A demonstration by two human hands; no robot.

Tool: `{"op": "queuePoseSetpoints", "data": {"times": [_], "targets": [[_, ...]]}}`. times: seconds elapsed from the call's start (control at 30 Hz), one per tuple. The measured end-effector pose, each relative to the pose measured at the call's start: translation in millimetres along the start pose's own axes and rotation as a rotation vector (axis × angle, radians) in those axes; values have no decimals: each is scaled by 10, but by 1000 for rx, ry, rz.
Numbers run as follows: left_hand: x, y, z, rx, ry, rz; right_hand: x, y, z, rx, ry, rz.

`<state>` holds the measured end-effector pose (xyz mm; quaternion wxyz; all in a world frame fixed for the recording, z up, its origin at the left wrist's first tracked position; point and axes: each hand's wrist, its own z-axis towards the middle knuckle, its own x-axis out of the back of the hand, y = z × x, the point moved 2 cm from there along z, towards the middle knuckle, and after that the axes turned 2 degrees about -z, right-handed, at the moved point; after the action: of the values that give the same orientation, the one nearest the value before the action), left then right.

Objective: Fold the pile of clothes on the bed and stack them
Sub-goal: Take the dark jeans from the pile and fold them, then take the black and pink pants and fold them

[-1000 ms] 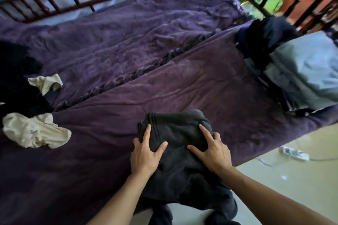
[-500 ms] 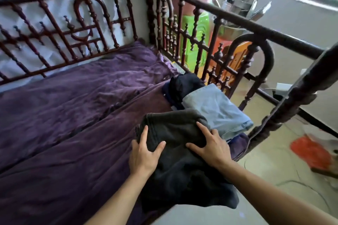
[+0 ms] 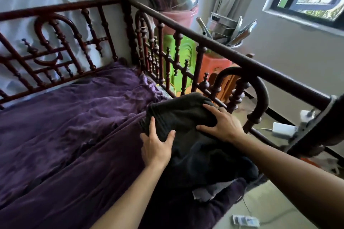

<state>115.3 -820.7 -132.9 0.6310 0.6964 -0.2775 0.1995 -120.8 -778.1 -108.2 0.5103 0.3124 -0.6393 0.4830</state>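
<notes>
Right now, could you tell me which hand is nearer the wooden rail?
The right hand, spread on the dark garment beside the arched rail; the left hand rests at the garment's other edge.

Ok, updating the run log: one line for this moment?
left hand: flat on dark garment | right hand: same | place: bed edge, by railing

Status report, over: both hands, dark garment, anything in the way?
Left hand and right hand press flat on dark garment. Garment at corner of bed, beside railing. Nothing blocking.

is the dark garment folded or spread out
Folded: the dark garment is a compact, layered bundle, with the left hand and right hand resting flat on it.
</notes>
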Motion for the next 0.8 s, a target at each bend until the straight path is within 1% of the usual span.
{"op": "queuePoseSetpoints", "data": {"times": [0.13, 0.2, 0.33, 0.4, 0.53, 0.7, 0.77, 0.8], "targets": [[-485, 137, 101, -3, -76, -52, 26, 414, 424, -50, -48, -53], [-796, 106, 55, 10, -138, -50, -109, 657, 545, -91, -112, -100], [-1325, -211, -88, 48, -330, 92, -702, 1035, 456, -96, -307, -213], [-1483, -376, -115, 51, -399, 180, -1046, 1120, 313, -59, -347, -300], [-1561, -522, -27, 57, -455, 324, -1423, 1158, 174, -47, -257, -360], [-1473, -497, 117, 120, -527, 328, -1441, 1136, 320, -42, -321, -327], [-1371, -463, 87, 132, -517, 294, -1358, 1087, 366, -27, -348, -322], [-1296, -453, 53, 121, -486, 286, -1296, 1031, 392, 1, -333, -322]]}}
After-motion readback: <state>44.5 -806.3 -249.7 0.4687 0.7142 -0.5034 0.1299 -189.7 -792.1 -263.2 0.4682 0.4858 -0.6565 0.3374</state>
